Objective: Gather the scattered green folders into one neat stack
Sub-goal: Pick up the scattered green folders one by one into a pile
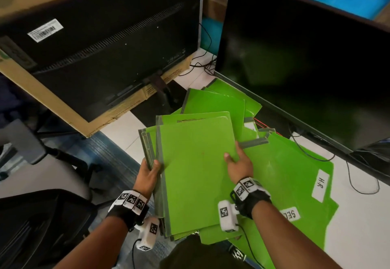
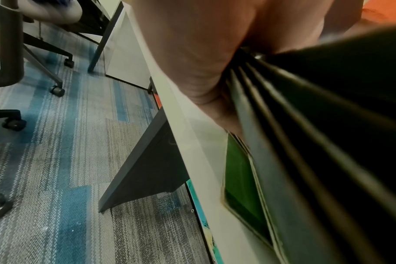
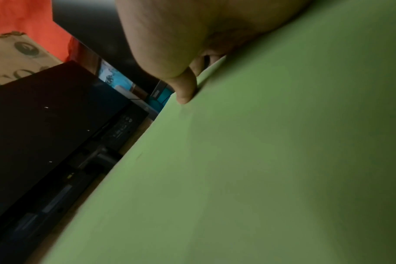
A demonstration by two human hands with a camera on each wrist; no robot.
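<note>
Head view: a stack of green folders [image 1: 196, 169] is gripped at its left edge by the left hand [image 1: 147, 175], while the right hand [image 1: 239, 166] pinches the right edge, above more folders [image 1: 295, 175] spread on the desk [image 1: 358, 216]. Left wrist view: several thin edges are clamped by the fingers [image 2: 192, 53]. Right wrist view: the thumb [image 3: 183, 89] is pressed onto the cover. They look light, floppy and slippery, so both side edges are probably best squeezed.

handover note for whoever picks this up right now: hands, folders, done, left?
Left hand: grips the taped left edge of the gathered stack of flat green card folders, thumb on top.
Right hand: pinches the stack's right edge.
Done: several folders gathered, edges not yet flush.
Left: loose green folders by the black monitor and the labelled green folders on the white desk still need adding, then squaring.
</note>
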